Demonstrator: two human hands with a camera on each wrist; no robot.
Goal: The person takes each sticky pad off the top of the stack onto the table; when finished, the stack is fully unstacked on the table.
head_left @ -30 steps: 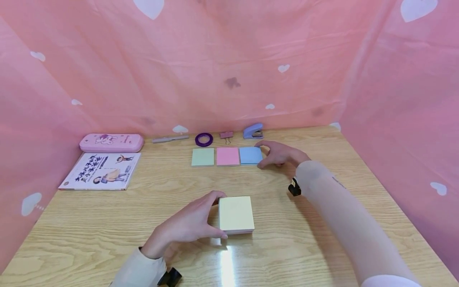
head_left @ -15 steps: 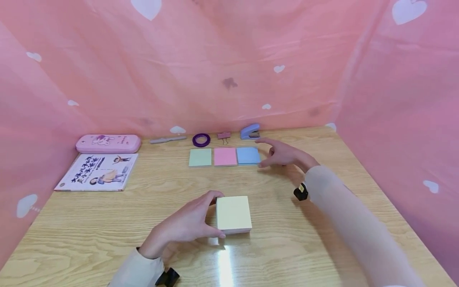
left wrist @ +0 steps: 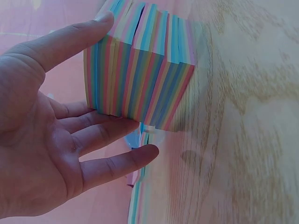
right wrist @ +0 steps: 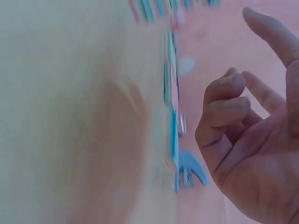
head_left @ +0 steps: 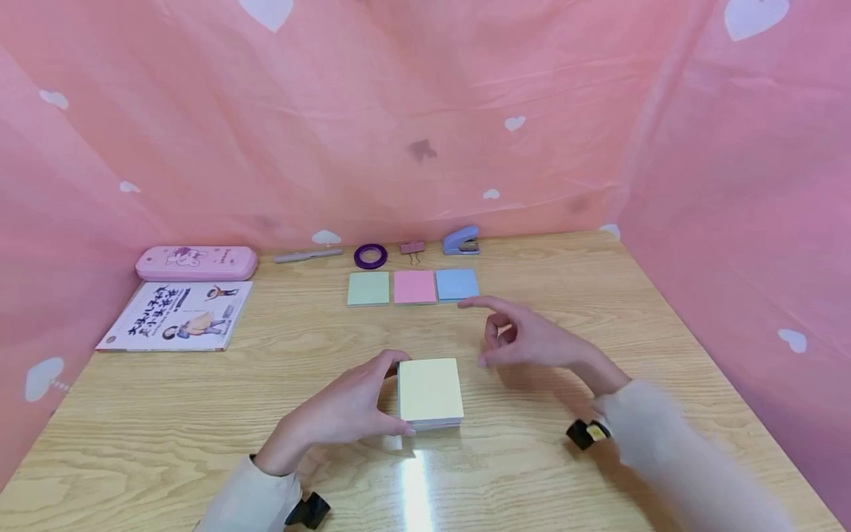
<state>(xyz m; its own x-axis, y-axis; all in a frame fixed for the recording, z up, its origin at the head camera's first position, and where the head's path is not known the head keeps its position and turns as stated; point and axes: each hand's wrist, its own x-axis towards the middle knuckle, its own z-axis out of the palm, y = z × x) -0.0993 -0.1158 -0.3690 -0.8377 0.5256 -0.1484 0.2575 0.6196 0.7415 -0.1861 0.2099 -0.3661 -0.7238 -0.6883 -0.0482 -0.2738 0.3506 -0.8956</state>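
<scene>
Sticky-note block [head_left: 430, 391]: yellow top, striped sides; left hand [head_left: 346, 412] fingers clamp it; right hand [head_left: 532, 341] fingers loose.

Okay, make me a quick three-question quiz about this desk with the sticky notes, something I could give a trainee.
1. True or false: the left hand grips the thick multicoloured sticky-note block.
2. Which flat note square lies nearest the blue stapler: A green, B pink, C blue?
3. What does the right hand hold?

Key: 1 true. 2 C. 3 nothing; it hovers above the wooden table.
</scene>
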